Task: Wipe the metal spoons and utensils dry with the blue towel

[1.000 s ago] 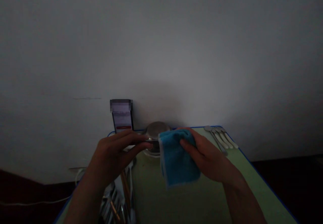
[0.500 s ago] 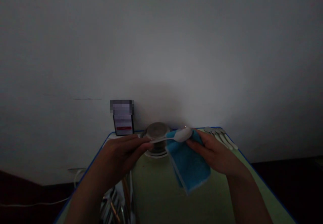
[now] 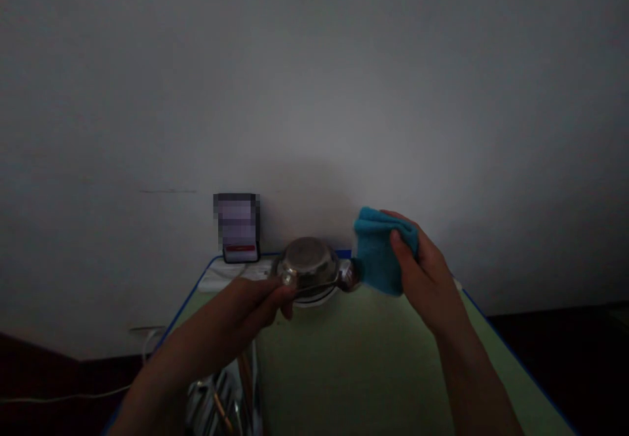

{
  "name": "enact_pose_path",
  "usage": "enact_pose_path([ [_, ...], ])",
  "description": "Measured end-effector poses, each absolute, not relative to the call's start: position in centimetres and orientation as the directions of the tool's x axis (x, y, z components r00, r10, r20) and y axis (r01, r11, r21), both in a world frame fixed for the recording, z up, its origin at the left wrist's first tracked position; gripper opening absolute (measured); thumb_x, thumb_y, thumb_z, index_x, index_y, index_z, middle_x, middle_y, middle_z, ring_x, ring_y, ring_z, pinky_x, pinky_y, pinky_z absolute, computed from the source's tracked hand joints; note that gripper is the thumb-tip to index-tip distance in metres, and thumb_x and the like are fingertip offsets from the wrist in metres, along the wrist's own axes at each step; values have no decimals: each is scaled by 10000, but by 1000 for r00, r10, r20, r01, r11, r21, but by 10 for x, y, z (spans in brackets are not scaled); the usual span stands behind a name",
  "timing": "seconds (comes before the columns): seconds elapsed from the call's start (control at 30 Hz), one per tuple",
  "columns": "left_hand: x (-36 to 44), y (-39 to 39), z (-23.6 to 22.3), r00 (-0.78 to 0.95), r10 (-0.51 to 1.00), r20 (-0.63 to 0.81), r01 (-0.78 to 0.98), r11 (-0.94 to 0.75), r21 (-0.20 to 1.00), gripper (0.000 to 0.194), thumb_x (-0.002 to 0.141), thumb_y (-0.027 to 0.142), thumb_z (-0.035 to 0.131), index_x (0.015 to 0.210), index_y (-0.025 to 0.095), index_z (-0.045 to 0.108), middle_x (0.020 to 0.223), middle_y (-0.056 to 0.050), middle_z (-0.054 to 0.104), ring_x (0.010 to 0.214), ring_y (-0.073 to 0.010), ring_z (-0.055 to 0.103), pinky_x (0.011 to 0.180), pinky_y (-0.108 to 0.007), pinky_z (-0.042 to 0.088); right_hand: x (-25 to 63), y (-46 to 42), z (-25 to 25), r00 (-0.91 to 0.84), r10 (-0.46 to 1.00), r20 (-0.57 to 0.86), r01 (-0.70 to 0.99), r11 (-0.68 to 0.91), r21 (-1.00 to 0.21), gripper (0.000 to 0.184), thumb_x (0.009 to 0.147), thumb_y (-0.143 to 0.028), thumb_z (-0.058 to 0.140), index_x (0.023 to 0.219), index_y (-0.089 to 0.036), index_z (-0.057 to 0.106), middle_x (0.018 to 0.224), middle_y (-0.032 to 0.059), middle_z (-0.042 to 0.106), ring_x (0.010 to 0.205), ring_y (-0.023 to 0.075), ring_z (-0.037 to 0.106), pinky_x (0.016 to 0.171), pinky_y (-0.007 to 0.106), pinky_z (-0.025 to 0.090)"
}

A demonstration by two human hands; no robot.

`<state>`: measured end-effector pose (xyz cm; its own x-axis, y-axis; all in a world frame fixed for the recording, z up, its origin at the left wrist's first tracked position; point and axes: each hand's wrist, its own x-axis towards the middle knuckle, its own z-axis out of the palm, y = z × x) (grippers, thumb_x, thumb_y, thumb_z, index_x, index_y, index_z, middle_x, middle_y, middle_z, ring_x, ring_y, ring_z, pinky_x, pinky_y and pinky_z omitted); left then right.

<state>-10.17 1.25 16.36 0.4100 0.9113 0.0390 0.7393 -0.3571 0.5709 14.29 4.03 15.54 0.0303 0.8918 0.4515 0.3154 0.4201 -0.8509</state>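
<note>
My left hand (image 3: pixel 263 301) is closed around the handle of a metal spoon (image 3: pixel 348 275), which points to the right in front of the upturned metal bowl. Folded in my right hand (image 3: pixel 422 278) is a blue cloth (image 3: pixel 381 252), pinched between thumb and fingers. The spoon's head lies right beside the cloth's left edge; whether they touch, I cannot tell. Behind the spoon, the metal bowl (image 3: pixel 307 256) sits bottom up on something with a white rim (image 3: pixel 317 301) on the table.
A phone (image 3: pixel 240 229) leans upright against the wall at the back left. Below my left forearm is a tray holding several pieces of cutlery (image 3: pixel 221 403). The green table (image 3: pixel 354 370) has a blue edge, and a white cable (image 3: pixel 73 396) runs at the left.
My right hand has lifted the cloth up and away from the spoon's head, and the cloth is now folded. The spoon has turned, its head now darker and lower. My left hand stays near the bowl.
</note>
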Motion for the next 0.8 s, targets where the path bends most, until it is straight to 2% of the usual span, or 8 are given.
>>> enact_pose_path([
  [0.07,-96,15,161,396,917,41,728,-341,594,391,881,411,318,738,179,598,569,31,509,542,-106,482,496,-176,351,134,31,157,-147,883,446,312,469,-826,342,878,-376,375,1205,-300,442,1236,14,515,1076,155,506,935,359,398],
  [0.13,-92,18,159,378,924,63,710,-333,620,398,882,411,311,724,170,585,579,25,510,553,-109,478,499,-177,356,125,24,158,-315,847,428,374,525,-764,386,861,-374,415,1236,-288,434,1367,10,372,1225,177,364,1034,387,283],
  [0.17,-91,19,158,371,926,70,703,-330,630,397,882,410,312,715,167,578,580,25,507,552,-108,473,500,-177,358,122,22,157,-338,844,417,403,530,-746,387,875,-365,383,1252,-287,424,1406,3,306,1269,181,295,1058,402,235],
  [0.23,-90,21,157,364,928,75,696,-325,641,395,881,407,317,702,162,570,570,27,494,541,-106,459,499,-180,357,119,22,155,-354,833,425,429,548,-718,372,900,-334,321,1248,-282,442,1417,-1,282,1290,178,254,1070,411,208],
  [0.3,-91,22,156,359,930,75,693,-320,646,398,878,413,323,695,160,569,564,28,488,535,-107,454,501,-185,359,120,28,152,-338,816,469,428,577,-696,362,904,-303,314,1230,-272,467,1371,17,365,1258,169,316,1058,404,239],
  [0.4,-93,22,156,364,929,69,688,-318,653,406,877,421,323,692,162,573,570,27,497,540,-109,465,507,-190,361,124,38,149,-294,811,506,422,585,-693,389,873,-292,401,1259,-255,427,1308,44,448,1199,170,396,1027,392,296],
  [0.63,-88,18,161,386,918,88,708,-356,610,382,866,404,361,684,166,597,524,41,481,484,-90,444,458,-173,327,125,36,152,-349,839,418,436,540,-720,416,815,-381,495,1211,-260,453,1193,47,519,1068,165,489,933,345,380],
  [0.8,-86,17,164,399,911,106,707,-379,597,380,861,394,368,658,160,588,498,44,461,464,-86,428,442,-170,310,122,33,154,-251,885,392,485,465,-741,388,748,-452,554,1073,-241,523,986,28,614,846,164,572,759,328,453],
])
